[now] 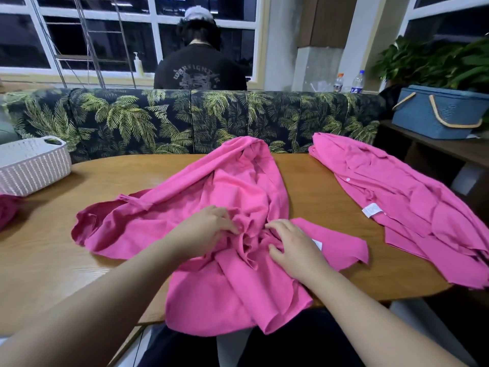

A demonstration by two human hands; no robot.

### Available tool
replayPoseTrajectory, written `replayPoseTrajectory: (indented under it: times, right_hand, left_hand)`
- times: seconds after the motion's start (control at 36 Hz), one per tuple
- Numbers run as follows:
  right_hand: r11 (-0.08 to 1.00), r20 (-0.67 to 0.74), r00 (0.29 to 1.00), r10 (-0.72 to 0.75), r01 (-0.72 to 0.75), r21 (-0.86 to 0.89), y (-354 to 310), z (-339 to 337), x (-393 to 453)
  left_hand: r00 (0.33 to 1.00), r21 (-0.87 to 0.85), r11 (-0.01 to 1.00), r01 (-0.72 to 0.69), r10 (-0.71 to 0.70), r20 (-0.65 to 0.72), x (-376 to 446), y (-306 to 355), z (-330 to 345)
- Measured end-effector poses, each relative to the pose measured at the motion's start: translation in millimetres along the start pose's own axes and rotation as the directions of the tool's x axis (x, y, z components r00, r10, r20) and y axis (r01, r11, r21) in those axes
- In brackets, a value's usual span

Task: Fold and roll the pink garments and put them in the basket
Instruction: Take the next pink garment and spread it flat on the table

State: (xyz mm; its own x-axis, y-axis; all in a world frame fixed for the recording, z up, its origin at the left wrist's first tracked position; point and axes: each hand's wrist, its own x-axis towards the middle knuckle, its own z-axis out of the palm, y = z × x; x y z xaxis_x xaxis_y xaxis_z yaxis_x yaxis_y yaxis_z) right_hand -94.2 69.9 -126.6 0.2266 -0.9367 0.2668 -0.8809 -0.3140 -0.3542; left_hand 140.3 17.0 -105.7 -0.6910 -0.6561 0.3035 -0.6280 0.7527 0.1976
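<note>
1. Right now your left hand (209, 229) rests on the crumpled middle of the pink garment (238, 186), its fingers curled down into the bunched cloth and pinching a fold.
2. Your right hand (293, 247) lies just beside it on the same bunch, fingers bent and gripping the fabric (the fingertips of the two hands are close but apart).
3. That garment sprawls across the centre of the wooden desk (53, 250), one end reaching the far edge and the near end hanging over the edge toward your lap.
4. A second pink garment (402, 202) lies unfolded on the right of the desk, buttons and a white label showing, apart from the first.
5. A white woven basket (31, 165) stands at the far left of the desk, and a bit of pink cloth (8, 210) shows at the left edge just before it.
6. Behind the desk runs a palm-print sofa (164, 120), with a person in a dark shirt (199, 70) seated beyond it, back turned.
7. A blue basket (439, 112) with tan handles sits on a shelf to the right.
</note>
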Motion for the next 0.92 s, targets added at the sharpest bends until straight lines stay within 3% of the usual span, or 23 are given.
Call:
replayPoseTrajectory:
  times: [0.06, 0.14, 0.19, 0.25, 0.31, 0.33, 0.39, 0.44, 0.47, 0.5, 0.56, 0.58, 0.64, 0.72, 0.92]
  right_hand:
    - [0.999, 0.004, 1.0, -0.002, 0.002, -0.04, 1, -1, -1]
    - [0.992, 0.024, 0.999, 0.03, -0.026, -0.127, 0, -3, 3]
    - [0.981, 0.026, 0.999, 0.026, -0.021, -0.193, -5, -5, 11]
    - [0.976, -0.023, 0.999, 0.03, -0.034, -0.214, -11, -6, 20]
    - [0.987, -0.126, 0.991, 0.033, -0.052, -0.151, -16, -6, 32]
    - [0.991, -0.163, 0.986, 0.037, -0.057, -0.122, -19, -7, 40]
    - [0.992, -0.166, 0.985, 0.046, -0.064, -0.105, -22, -7, 58]
    - [0.99, -0.108, 0.992, 0.07, -0.083, -0.117, -23, -6, 78]
    - [0.988, -0.078, 0.994, 0.082, -0.091, -0.126, -22, -3, 88]
    - [0.986, -0.047, 0.995, 0.091, -0.097, -0.135, -21, 0, 99]
    - [0.982, 0.013, 0.994, 0.112, -0.108, -0.156, -20, 10, 119]
    - [0.98, 0.035, 0.992, 0.121, -0.114, -0.162, -19, 15, 129]
    - [0.977, 0.051, 0.989, 0.138, -0.127, -0.172, -18, 23, 147]
    - [0.974, 0.015, 0.989, 0.146, -0.141, -0.178, -15, 36, 172]
    - [0.952, 0.037, 0.967, 0.251, -0.24, -0.189, 10, 57, 226]
  left_hand:
    - [0.991, 0.056, 0.998, 0.006, 0.001, -0.134, -4, -16, -5]
    - [0.926, 0.199, 0.925, 0.322, -0.263, -0.272, -17, -46, -22]
    - [0.846, 0.372, 0.76, 0.532, -0.495, -0.199, -30, -60, -32]
    - [0.688, 0.508, 0.551, 0.662, -0.716, -0.12, -41, -65, -41]
    - [0.574, 0.535, 0.426, 0.73, -0.807, -0.141, -44, -67, -48]
    - [0.574, 0.523, 0.407, 0.749, -0.793, -0.204, -43, -68, -50]
    - [0.594, 0.386, 0.459, 0.801, -0.69, -0.414, -38, -68, -55]
    - [0.575, 0.121, 0.643, 0.756, -0.565, -0.591, -31, -58, -55]
    - [0.6, 0.018, 0.733, 0.68, -0.542, -0.588, -27, -48, -53]
    - [0.671, -0.063, 0.798, 0.599, -0.543, -0.505, -24, -39, -48]
    - [0.805, -0.124, 0.825, 0.551, -0.565, -0.181, -19, -26, -30]
    - [0.818, -0.062, 0.818, 0.572, -0.574, -0.031, -18, -27, -20]
    - [0.77, 0.138, 0.782, 0.608, -0.623, 0.14, -19, -40, 0]
    - [0.73, 0.25, 0.743, 0.62, -0.664, 0.162, -19, -66, 7]
    - [0.69, 0.227, 0.706, 0.67, -0.706, 0.161, 13, -146, -2]
